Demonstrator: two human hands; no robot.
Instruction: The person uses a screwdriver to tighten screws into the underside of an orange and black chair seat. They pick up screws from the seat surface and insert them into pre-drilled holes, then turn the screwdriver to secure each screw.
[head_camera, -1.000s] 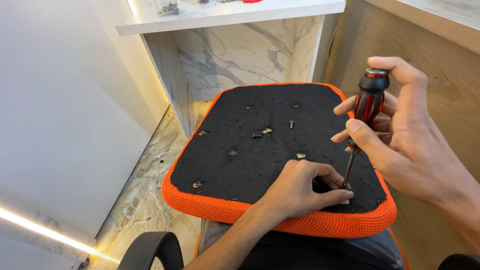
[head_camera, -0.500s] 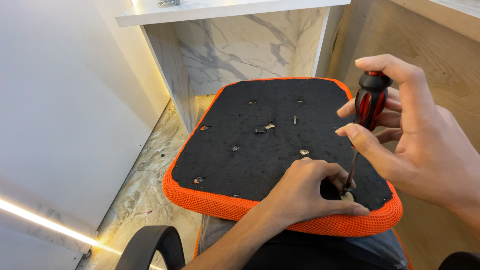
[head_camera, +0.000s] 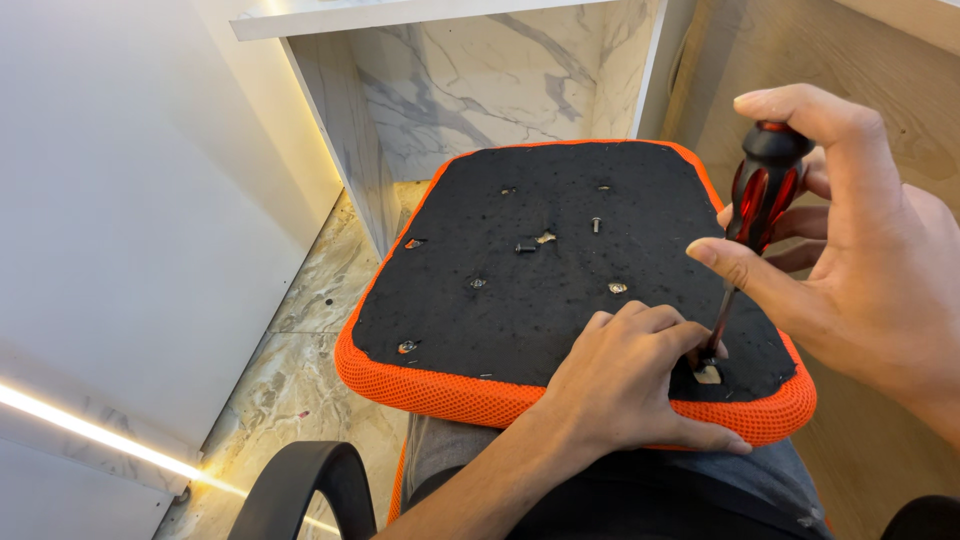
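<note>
Nearest: the curved black plastic armrest (head_camera: 300, 485) at bottom edge, then the person's lap in grey trousers (head_camera: 600, 490), which carries the near edge of the seat pad.

The seat pad (head_camera: 560, 250) is an upturned chair cushion, black fabric underside with an orange mesh rim. It lies roughly flat, near edge on the lap, far edge toward the marble-pattern cabinet (head_camera: 480, 80).

Left hand (head_camera: 625, 385): curled, palm down on the pad's near-right corner, fingers bunched round a small metal fitting (head_camera: 708, 375) at the screwdriver tip. Whether they pinch the fitting or only steady the shaft, cannot tell.

Red-and-black-handled screwdriver (head_camera: 757, 200): long axis close to upright, handle leaning up and to the right, thin shaft running down-left to the fitting. Tip sits just right of the left fingertips, touching or nearly so.

Right hand (head_camera: 860, 260): wrapped on the handle, thumb across the front, index finger arched over the cap. It sits above and right of the fitting; the left hand is the nearer one to it.

Farther out on the black fabric: several small metal screws and inserts (head_camera: 596, 224), well apart from both hands, untouched.

Beyond: marble-look floor tiles (head_camera: 300, 340) left, wooden panel (head_camera: 900, 60) right.
</note>
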